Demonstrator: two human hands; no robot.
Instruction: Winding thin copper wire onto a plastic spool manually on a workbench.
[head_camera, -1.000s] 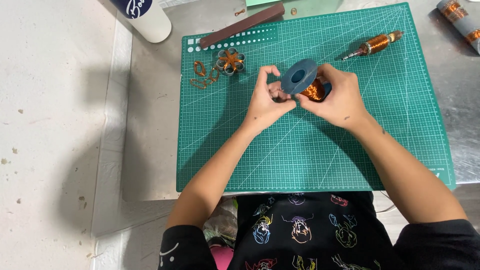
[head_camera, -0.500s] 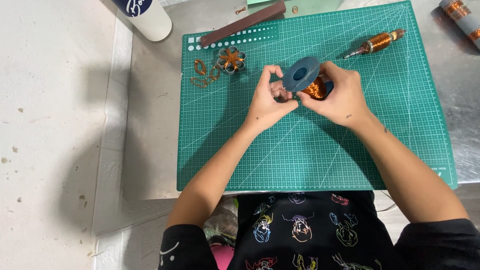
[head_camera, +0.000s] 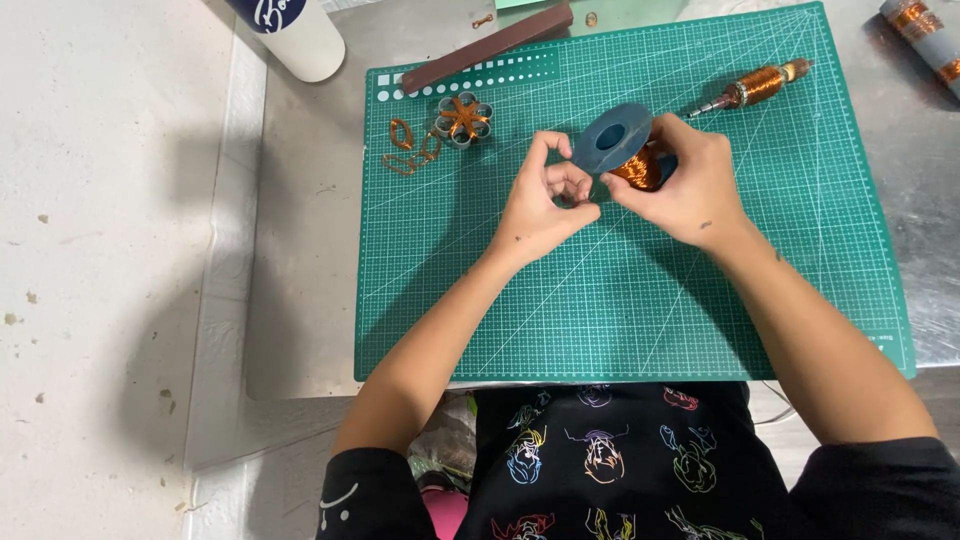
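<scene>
Forearms enter from the lower edge of the frame, above your dark printed shirt (head_camera: 600, 470), and meet over the middle of the green cutting mat (head_camera: 620, 310), which lies on a grey metal table (head_camera: 300, 280). Your left hand (head_camera: 545, 205), just left of centre, has its thumb and forefinger curled toward each other in a ring with the remaining fingers folded inward; whether a strand of wire is pinched between the tips cannot be told. Your right hand (head_camera: 690, 190), just right of centre, is closed around a spool of copper wire (head_camera: 625, 150), gripping the orange winding from the right, so that the dark blue round flange tilts toward the upper left and the spool is held clear of the mat. The two hands touch at the fingertips just below the flange. Farther up the mat, in the upper left area, lie small loops of copper wire (head_camera: 405, 148) and, just beside them on the right, a small grey flower-shaped form (head_camera: 463, 120) wound with copper. At the upper right of the mat rests a copper-wound tool (head_camera: 750, 88), set on a slant. Along the top edge, a dark brown bar (head_camera: 490, 45) lies diagonally, partly on the mat. At the upper left corner stands a white cylindrical container (head_camera: 295, 35); at the far upper right corner, a grey roll with copper bands (head_camera: 920, 35) is partly cut off.
</scene>
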